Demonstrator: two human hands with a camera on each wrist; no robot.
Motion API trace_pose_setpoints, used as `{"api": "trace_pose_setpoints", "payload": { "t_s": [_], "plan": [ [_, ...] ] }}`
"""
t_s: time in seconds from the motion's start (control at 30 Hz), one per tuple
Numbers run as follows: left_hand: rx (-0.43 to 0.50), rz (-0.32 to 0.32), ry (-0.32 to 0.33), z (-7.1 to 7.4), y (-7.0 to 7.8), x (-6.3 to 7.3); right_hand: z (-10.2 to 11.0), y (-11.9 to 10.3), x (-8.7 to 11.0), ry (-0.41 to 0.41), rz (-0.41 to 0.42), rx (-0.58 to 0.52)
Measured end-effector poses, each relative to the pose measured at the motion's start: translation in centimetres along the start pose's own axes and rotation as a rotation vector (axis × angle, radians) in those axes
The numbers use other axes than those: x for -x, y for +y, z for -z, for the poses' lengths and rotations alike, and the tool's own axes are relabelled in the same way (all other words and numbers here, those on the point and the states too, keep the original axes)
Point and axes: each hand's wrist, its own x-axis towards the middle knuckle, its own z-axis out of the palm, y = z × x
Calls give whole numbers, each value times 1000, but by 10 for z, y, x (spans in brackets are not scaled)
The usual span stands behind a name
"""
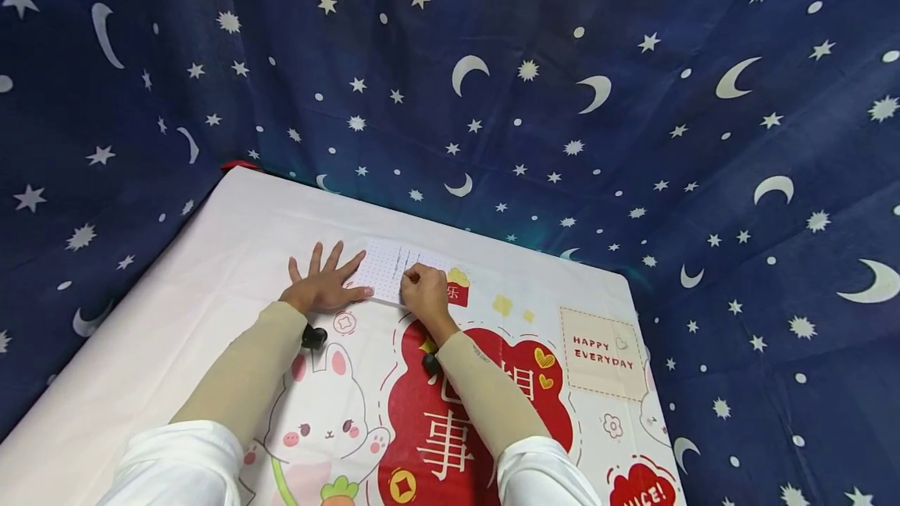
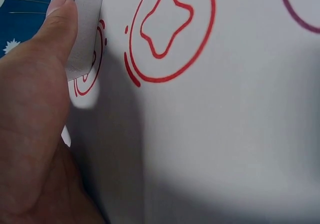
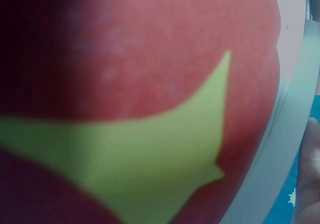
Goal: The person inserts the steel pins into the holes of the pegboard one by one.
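Note:
A white block [image 1: 383, 272] with a grid of small dots lies on the table, and thin needles stand in rows toward its right half. In the left wrist view several fine needles [image 2: 36, 1] jut out past the block's edge [image 2: 86, 38]. My left hand [image 1: 325, 287] lies flat at the block's left side, fingers spread, the thumb resting on its edge. Over the block's right part, my right hand [image 1: 427, 295] has its fingers curled and appears to pinch a needle, too fine to make out. The right wrist view shows only part of that hand [image 3: 309, 179].
A printed cloth [image 1: 267, 233] covers the table, with a rabbit, red patches and lettering. Behind and at both sides hangs a dark blue curtain [image 1: 492, 139] with stars and moons. A small black wrist camera [image 1: 314, 336] sits under the left wrist.

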Motion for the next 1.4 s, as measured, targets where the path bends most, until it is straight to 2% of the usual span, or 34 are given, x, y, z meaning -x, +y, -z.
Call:
{"api": "trace_pose_setpoints", "payload": {
  "t_s": [0.2,0.4,0.53,0.67,0.87,1.07,1.27,1.4],
  "plan": [
    [11,-16,4,-7,-4,-8,2,0,6,-9,-47,-6],
    [12,-24,2,-9,-1,-7,7,0,12,-11,-100,8],
    [31,-46,6,-9,-3,-8,16,4,16,13,-91,25],
    [42,-54,0,-5,-1,-5,30,12,20,21,-79,-16],
    [31,-60,4,4,5,5,58,30,30,-31,-107,-70],
    [48,-53,-6,6,2,7,82,52,52,-70,-133,-57],
    [44,-51,4,5,-3,5,88,63,76,-167,-144,-53],
    [34,-54,-3,3,0,6,84,66,85,-182,-151,-34]
  ]
}}
